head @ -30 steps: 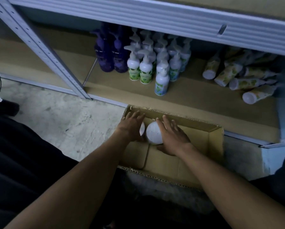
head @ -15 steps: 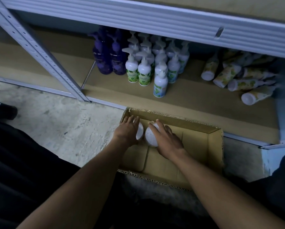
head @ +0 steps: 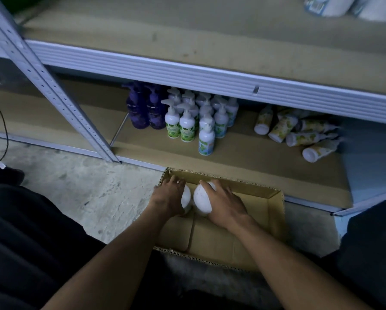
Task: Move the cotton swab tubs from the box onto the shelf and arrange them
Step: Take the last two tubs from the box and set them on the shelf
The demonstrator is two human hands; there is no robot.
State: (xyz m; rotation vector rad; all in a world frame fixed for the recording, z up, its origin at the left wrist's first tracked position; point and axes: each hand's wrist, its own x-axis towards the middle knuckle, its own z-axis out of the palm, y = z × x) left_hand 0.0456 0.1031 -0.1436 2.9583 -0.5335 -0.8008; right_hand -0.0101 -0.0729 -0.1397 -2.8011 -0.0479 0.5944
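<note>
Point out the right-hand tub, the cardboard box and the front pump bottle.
right-hand tub (head: pixel 202 199), head view, on its white lid beside the fingers.
cardboard box (head: pixel 274 217), head view, on the inner right wall.
front pump bottle (head: pixel 206 139), head view, on its white body above the label.

We could see only white slivers of the two tubs under the left hand and right hand. White packs at the frame's upper right were cut off and blurred; bottle labels stayed unreadable.
</note>
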